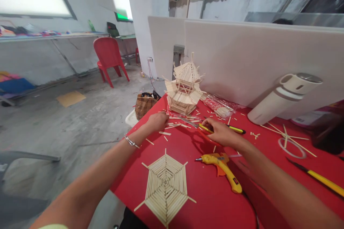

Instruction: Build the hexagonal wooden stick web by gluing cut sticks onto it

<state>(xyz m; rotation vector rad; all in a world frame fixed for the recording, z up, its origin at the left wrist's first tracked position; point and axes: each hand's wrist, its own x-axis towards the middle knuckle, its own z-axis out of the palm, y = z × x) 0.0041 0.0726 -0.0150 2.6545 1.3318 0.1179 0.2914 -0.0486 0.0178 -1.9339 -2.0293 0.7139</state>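
My right hand (219,131) grips scissors (189,122) with yellow and orange-red handles, their blades pointing left over loose sticks. At the table's left edge, my left hand (158,120) has its fingers closed beside clear plastic and short wooden sticks (177,126); what it pinches is too small to make out. Just behind both hands stands a tiered pagoda model (185,89) built of thin sticks. Nearer me lies a flat hexagonal stick panel (166,186) with spokes jutting from its corners. To its right rests a yellow glue gun (223,168), nozzle facing left.
A plastic pack of sticks (219,106) lies behind a black-and-yellow cutter (236,129). On the right are a leaning cream bottle (285,98), crossed sticks (285,136), a clear ring (291,148) and another yellow cutter (322,180). White boards (258,57) stand behind the red table (129,182).
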